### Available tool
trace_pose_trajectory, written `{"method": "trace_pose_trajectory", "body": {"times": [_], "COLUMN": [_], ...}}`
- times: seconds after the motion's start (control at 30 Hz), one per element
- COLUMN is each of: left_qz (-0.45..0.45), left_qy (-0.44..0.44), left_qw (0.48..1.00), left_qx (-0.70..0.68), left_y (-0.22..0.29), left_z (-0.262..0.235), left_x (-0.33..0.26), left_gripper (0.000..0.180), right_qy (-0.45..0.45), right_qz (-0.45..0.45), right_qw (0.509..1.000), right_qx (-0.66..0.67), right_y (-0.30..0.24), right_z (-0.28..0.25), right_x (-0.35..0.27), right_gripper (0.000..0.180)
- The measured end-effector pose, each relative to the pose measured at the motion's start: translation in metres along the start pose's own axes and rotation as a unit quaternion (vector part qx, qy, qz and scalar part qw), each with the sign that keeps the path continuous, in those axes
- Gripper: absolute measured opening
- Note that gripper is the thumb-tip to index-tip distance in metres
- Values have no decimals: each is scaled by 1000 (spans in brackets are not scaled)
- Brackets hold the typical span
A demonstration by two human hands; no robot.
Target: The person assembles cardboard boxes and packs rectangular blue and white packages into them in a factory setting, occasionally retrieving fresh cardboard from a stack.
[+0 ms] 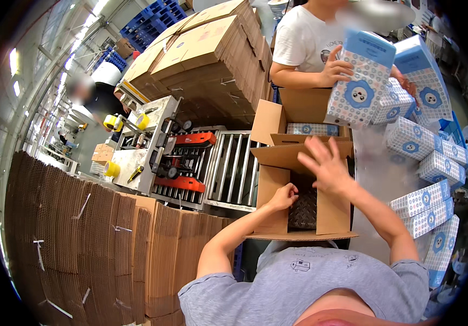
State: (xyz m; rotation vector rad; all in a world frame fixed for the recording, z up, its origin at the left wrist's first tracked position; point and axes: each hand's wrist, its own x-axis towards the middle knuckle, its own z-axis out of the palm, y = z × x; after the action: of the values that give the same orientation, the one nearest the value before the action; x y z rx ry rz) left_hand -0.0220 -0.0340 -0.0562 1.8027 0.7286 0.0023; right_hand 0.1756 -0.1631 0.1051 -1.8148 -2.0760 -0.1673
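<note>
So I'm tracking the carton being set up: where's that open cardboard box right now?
In the head view, centre: the open cardboard box stands before the person, left hand on its inner wall, right hand above it, roller conveyor to its left.

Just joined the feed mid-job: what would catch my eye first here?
At centre, an open carton with its flaps up: the left hand rests on its inner wall, the right hand spreads above the opening. Across from it, a co-worker lifts a blue-and-white patterned pack. Similar packs pile at right; flat cardboard stacks fill the lower left.
</note>
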Motion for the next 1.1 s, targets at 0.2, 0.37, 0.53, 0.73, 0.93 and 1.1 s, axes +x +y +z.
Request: {"method": "trace_pose_trajectory", "body": {"times": [0.2,0.37,0.53,0.73,0.93,1.1], "left_qz": [131,304,265,145,-62,-98], "left_qy": [-343,38,102,139,187,-40], "left_qw": [902,842,855,893,958,926], "left_qx": [227,445,434,402,-210,-362], "left_y": [126,149,56,-93,-266,-193], "left_z": [-43,-38,-54,-224,-293,-245], "left_x": [-139,-117,-27,-91,-145,-71], "left_gripper": [70,74,59,56,64,79], "right_qy": [55,-68,72,-20,-2,63], "right_qz": [50,192,376,525,444,263], "right_qw": [996,890,634,588,456,742], "right_qx": [55,408,672,615,771,614], "right_y": [6,37,97,31,-59,-96], "right_z": [59,65,17,141,203,58], "right_x": [-72,-101,-37,-100,-77,10], "right_gripper": [83,31,43,61,64,49]}}
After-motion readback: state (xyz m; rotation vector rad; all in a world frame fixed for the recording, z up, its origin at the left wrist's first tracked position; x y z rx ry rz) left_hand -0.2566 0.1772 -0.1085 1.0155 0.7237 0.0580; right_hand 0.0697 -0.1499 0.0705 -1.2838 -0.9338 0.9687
